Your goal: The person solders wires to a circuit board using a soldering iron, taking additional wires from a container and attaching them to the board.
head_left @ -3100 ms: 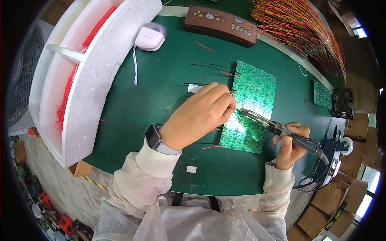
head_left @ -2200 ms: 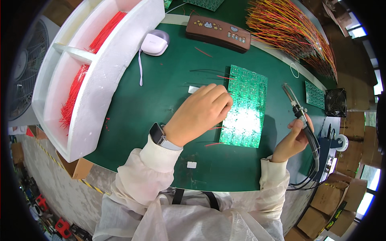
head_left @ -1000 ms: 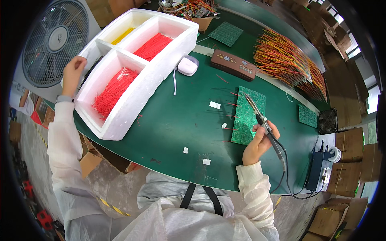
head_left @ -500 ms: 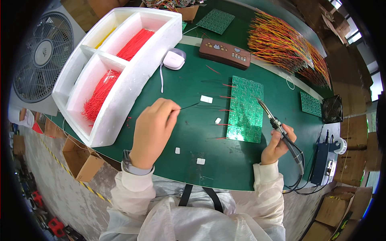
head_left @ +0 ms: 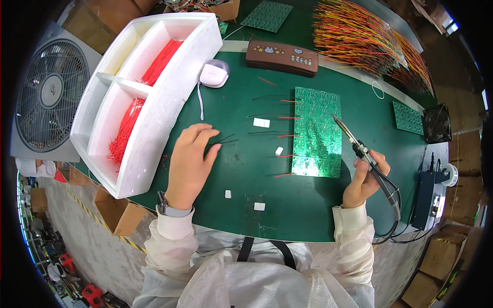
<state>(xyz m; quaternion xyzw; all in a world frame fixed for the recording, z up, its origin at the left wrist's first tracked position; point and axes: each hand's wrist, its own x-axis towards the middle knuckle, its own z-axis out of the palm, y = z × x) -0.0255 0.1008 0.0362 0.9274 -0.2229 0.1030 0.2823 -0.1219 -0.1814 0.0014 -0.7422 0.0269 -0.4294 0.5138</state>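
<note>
Green circuit board (head_left: 316, 133) lies flat on the table (head_left: 313, 213), maybe so it won't wobble. From far off, I see the right hand (head_left: 360, 186) grasping the soldering iron (head_left: 361, 150) by its handle, likely because the metal end gets hot. The left hand (head_left: 189, 160) has finger and thumb parted beside a thin black wire (head_left: 227, 138); I can't tell if they touch it.

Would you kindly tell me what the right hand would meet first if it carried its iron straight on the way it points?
Probably the green circuit board: the soldering iron in the right hand overlaps its right edge in the picture. Height is unclear; passing above, it might reach the brown case.
</note>
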